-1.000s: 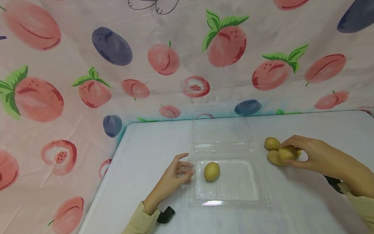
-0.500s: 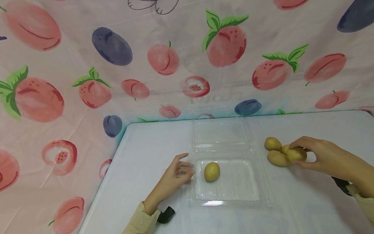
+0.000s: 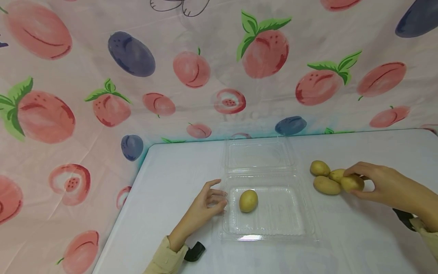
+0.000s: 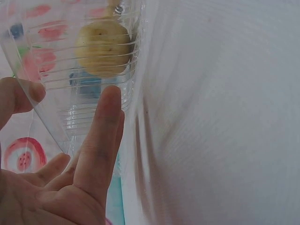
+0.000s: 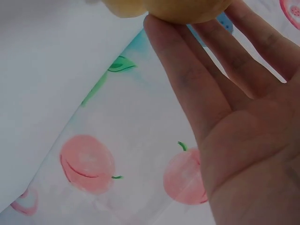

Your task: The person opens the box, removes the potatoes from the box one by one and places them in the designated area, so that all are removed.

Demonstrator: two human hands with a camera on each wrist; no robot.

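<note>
In the head view my right hand point(image 3: 383, 186) holds a potato point(image 3: 352, 183) between its fingertips and thumb, beside a small group of potatoes. That group has a long potato point(image 3: 326, 185) in front, a rounder potato point(image 3: 319, 168) behind, and a partly hidden potato point(image 3: 336, 174) between. The right wrist view shows the fingers reaching to the underside of the held potato point(image 5: 187, 10). My left hand point(image 3: 205, 205) rests at the left edge of a clear plastic clamshell container point(image 3: 273, 236), its fingers spread and loose. One potato point(image 3: 248, 201) lies inside, seen through the ribbed wall in the left wrist view.
The clear lid point(image 3: 258, 154) lies folded back behind the container. A white table point(image 3: 171, 163) carries everything, and a fruit-printed cloth point(image 3: 205, 34) hangs at its back and left. Black wrist straps point(image 3: 194, 252) show near both sleeves.
My right hand has moved a little to the right with the potato it holds, uncovering more of the potatoes beside it. My left hand and the container have stayed still.
</note>
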